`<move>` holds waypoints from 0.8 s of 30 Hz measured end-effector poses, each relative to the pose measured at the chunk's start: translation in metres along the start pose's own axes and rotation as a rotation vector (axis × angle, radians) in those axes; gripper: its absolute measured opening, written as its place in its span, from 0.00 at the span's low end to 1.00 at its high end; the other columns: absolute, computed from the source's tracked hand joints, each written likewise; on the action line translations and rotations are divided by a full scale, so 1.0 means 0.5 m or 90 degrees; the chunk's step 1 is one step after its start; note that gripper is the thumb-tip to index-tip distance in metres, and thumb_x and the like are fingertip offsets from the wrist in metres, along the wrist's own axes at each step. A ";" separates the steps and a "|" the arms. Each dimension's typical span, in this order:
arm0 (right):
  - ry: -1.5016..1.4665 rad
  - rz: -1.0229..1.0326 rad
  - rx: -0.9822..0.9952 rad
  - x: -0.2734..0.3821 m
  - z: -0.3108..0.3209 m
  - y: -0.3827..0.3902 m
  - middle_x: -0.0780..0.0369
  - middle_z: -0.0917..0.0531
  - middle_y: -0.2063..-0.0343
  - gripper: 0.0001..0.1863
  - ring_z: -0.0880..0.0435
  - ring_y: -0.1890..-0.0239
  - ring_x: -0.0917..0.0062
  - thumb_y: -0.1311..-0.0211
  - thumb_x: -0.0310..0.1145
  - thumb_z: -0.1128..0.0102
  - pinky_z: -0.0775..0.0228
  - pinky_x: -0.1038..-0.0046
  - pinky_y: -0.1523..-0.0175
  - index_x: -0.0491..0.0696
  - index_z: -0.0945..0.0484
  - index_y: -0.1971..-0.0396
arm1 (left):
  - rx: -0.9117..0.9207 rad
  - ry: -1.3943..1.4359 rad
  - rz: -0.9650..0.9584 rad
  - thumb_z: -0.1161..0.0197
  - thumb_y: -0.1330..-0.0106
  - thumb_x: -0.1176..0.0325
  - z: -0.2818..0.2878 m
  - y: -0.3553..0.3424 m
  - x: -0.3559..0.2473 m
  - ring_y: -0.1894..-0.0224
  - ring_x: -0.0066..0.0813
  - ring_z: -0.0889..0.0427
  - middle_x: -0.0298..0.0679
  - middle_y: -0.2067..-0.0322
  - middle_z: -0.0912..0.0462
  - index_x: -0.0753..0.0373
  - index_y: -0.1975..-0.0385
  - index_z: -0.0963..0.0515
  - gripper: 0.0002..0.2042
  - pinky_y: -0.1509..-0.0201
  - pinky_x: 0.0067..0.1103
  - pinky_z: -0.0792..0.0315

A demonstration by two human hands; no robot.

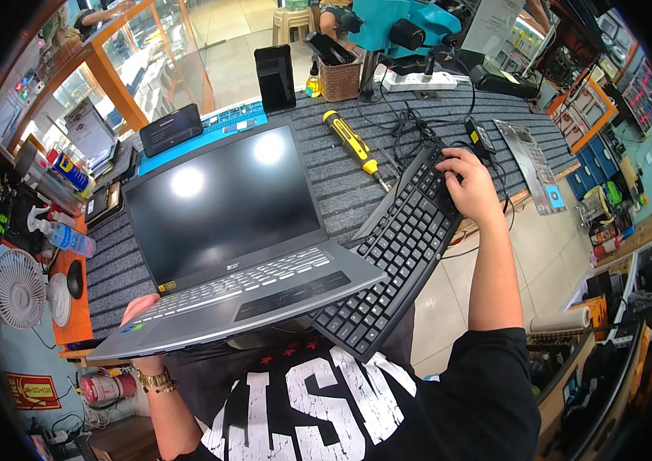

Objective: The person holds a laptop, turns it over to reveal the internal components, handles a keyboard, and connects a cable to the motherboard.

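Observation:
An open grey laptop (218, 209) tilts toward my left, its screen dark with two glare spots. My left hand (140, 309) grips its left side, fingers showing at the edge and the rest hidden underneath. A black keyboard (410, 253) lies slanted under the laptop's right end. My right hand (464, 184) holds the keyboard's far end with curled fingers. Beyond, a yellow screwdriver (347, 144) lies on the ribbed grey mat (126, 250), near tangled black cables (410, 131).
A blue mat (149, 157) bears phones; a basket (339, 81), power strip (418, 81) and teal device (403, 27) stand behind. A spray bottle (70, 237) and fan (18, 290) sit left, a clear panel (525, 161) right. Someone's legs (330, 23) show at the back.

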State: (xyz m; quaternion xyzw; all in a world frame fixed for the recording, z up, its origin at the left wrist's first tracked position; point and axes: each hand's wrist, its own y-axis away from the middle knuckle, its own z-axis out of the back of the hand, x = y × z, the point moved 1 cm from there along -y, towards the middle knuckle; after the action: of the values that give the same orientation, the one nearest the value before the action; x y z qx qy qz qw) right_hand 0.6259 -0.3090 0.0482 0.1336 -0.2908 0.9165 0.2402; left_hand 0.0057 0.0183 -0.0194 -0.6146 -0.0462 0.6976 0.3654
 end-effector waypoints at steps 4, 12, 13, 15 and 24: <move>0.009 0.016 -0.002 -0.001 -0.001 0.002 0.54 0.12 0.39 0.11 0.15 0.35 0.55 0.34 0.22 0.34 0.23 0.59 0.28 0.43 0.07 0.55 | -0.004 0.012 0.006 0.29 0.26 0.56 -0.001 0.001 -0.001 0.46 0.43 0.10 0.54 0.47 0.10 0.74 0.45 0.13 0.24 0.38 0.33 0.17; 0.006 0.008 0.001 -0.004 -0.005 0.001 0.53 0.12 0.39 0.11 0.15 0.35 0.55 0.34 0.22 0.34 0.23 0.59 0.29 0.43 0.08 0.55 | 0.000 -0.017 -0.007 0.28 0.27 0.56 -0.004 -0.002 -0.010 0.46 0.43 0.10 0.54 0.47 0.10 0.74 0.45 0.13 0.24 0.38 0.33 0.17; 0.005 0.009 0.002 -0.003 -0.004 0.001 0.53 0.12 0.39 0.11 0.15 0.35 0.55 0.34 0.22 0.34 0.23 0.59 0.29 0.43 0.08 0.55 | -0.002 -0.017 -0.005 0.28 0.27 0.56 -0.004 -0.002 -0.009 0.46 0.43 0.10 0.54 0.47 0.10 0.74 0.45 0.13 0.24 0.38 0.33 0.17; -0.001 0.008 -0.009 0.003 -0.006 -0.002 0.53 0.12 0.39 0.11 0.15 0.35 0.54 0.34 0.22 0.33 0.23 0.59 0.29 0.43 0.08 0.55 | -0.005 -0.029 -0.009 0.28 0.27 0.57 -0.002 -0.001 -0.012 0.46 0.43 0.10 0.54 0.48 0.09 0.74 0.45 0.12 0.23 0.38 0.33 0.17; 0.010 0.013 -0.003 0.000 -0.003 -0.001 0.53 0.13 0.38 0.11 0.15 0.35 0.53 0.34 0.22 0.33 0.23 0.58 0.29 0.43 0.08 0.55 | 0.031 -0.079 -0.016 0.40 0.19 0.56 0.001 -0.005 -0.014 0.44 0.46 0.11 0.55 0.46 0.10 0.74 0.44 0.13 0.23 0.37 0.37 0.17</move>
State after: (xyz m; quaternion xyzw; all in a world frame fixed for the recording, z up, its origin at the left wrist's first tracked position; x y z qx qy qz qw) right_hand 0.6260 -0.3081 0.0472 0.1226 -0.2923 0.9192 0.2337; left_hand 0.0062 0.0163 -0.0121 -0.5607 -0.0598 0.7304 0.3854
